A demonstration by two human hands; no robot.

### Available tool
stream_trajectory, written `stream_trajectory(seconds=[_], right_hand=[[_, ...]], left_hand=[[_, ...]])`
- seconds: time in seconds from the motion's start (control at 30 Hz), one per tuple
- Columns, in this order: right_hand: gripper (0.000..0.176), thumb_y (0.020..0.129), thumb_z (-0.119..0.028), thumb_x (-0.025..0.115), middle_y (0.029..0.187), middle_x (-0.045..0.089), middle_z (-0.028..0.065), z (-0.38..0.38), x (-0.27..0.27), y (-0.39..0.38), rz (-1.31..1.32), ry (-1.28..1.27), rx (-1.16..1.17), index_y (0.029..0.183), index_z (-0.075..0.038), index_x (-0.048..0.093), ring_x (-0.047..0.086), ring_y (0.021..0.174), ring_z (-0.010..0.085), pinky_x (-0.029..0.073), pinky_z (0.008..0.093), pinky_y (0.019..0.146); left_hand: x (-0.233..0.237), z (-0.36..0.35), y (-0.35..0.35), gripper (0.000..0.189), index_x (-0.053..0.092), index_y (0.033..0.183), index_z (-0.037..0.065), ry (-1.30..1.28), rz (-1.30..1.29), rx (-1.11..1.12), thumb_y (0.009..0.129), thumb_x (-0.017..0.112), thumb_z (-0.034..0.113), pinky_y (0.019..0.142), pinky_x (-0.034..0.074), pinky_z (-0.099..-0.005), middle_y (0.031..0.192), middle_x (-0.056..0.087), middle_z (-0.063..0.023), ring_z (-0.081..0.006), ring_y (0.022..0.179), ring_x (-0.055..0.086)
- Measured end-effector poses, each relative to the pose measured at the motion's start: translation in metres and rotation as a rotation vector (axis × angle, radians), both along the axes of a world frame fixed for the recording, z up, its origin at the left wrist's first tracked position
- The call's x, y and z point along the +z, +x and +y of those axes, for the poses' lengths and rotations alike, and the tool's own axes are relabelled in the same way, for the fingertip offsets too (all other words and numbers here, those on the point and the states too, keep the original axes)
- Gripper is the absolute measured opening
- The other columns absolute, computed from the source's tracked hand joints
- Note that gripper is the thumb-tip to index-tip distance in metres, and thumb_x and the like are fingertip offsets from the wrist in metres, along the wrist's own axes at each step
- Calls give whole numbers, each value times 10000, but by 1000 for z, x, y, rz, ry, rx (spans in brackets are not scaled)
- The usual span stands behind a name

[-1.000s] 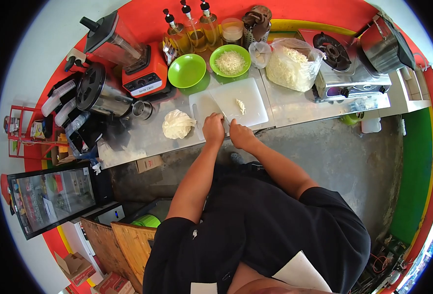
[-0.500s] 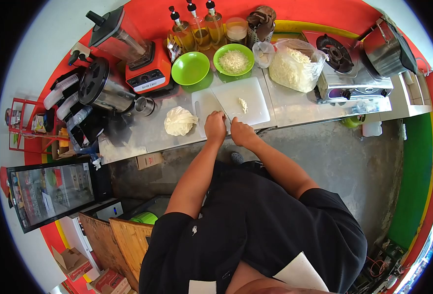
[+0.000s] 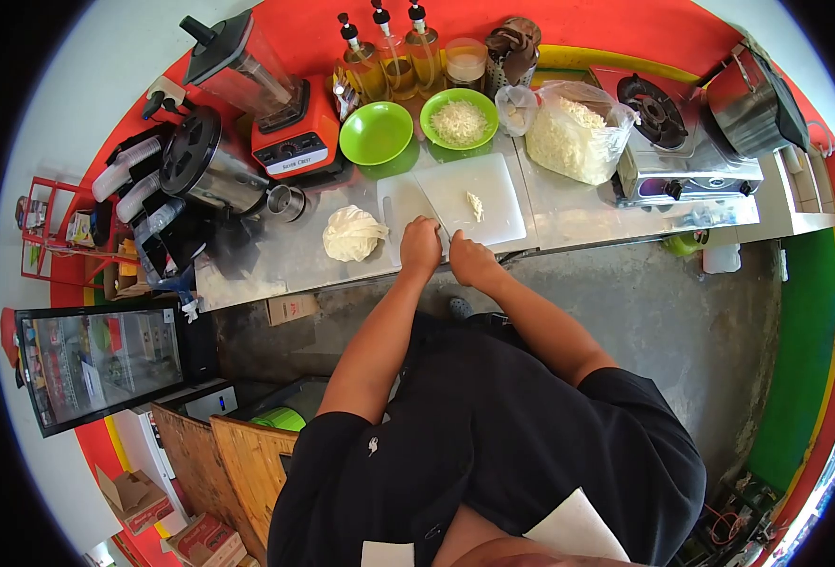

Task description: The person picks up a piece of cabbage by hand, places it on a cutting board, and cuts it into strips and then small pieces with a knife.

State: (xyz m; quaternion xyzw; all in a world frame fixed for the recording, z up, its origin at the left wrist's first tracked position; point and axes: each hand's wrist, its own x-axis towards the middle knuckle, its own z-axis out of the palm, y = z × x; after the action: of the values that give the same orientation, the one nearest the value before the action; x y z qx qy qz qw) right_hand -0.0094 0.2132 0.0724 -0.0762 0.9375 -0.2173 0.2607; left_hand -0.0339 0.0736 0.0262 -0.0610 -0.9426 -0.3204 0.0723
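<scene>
A white cutting board (image 3: 502, 194) lies on the steel counter in front of me. Across its middle runs the thin blade of a knife (image 3: 434, 208), seen almost edge-on, its lower end at my right hand (image 3: 474, 262), which is closed around the handle. My left hand (image 3: 421, 245) is closed at the board's near edge, just left of the blade; what its fingers hold, if anything, is hidden. Right of the blade rests a small pile of pale shreds (image 3: 475, 206). A rounded, pale cabbage-like piece (image 3: 354, 234) sits left of the board.
Behind the board stand an empty green bowl (image 3: 377, 134) and a green bowl of pale shreds (image 3: 458, 121). A plastic bag of shreds (image 3: 578, 137) is beside a gas stove (image 3: 687, 175). Further left are a red blender (image 3: 292, 142), a metal cup (image 3: 286, 203) and a steel pot (image 3: 212, 168).
The whole view has shifted slightly, with the counter things now a little lower and to the right. Both hands and the knife keep nearly the same place on the board.
</scene>
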Motion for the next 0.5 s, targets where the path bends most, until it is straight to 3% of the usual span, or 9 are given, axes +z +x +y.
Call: stream_trajectory(seconds=[0.13, 0.2, 0.3, 0.37, 0.5], right_hand=[[275, 876, -7, 609, 995, 689, 328, -1, 0, 10, 21, 13, -39, 1089, 54, 445, 700, 980, 462, 570, 507, 846], [260, 910, -62, 584, 1005, 707, 289, -1, 1, 6, 10, 57, 13, 1108, 50, 458, 715, 993, 416, 583, 468, 853], [286, 874, -7, 609, 995, 691, 324, -5, -6, -6, 46, 0, 10, 1098, 58, 444, 701, 979, 463, 574, 502, 847], [290, 873, -11, 613, 996, 692, 321, -7, -3, -5, 41, 17, 15, 1099, 58, 444, 703, 977, 459, 577, 498, 844], [304, 873, -25, 624, 999, 696, 311, -5, 10, 11, 0, 62, 26, 1102, 57, 442, 708, 970, 451, 583, 482, 843]], left_hand=[[-1, 1, 0, 98, 698, 797, 13, 19, -9, 20, 811, 601, 3, 768, 511, -490, 880, 660, -205, -413, 852, 638], [0, 4, 2, 95, 696, 794, 14, 28, -5, 48, 809, 603, 3, 765, 510, -491, 875, 658, -204, -414, 850, 637], [3, 4, 2, 87, 690, 784, 16, -3, -2, 60, 812, 608, 7, 759, 508, -496, 862, 650, -199, -411, 851, 635], [5, 4, 1, 131, 717, 837, 37, -53, -111, 60, 845, 586, 33, 800, 524, -486, 929, 653, -174, -383, 934, 638], [2, 2, 1, 125, 716, 828, 37, -49, -104, 58, 845, 592, 41, 785, 523, -486, 928, 652, -170, -389, 910, 642]])
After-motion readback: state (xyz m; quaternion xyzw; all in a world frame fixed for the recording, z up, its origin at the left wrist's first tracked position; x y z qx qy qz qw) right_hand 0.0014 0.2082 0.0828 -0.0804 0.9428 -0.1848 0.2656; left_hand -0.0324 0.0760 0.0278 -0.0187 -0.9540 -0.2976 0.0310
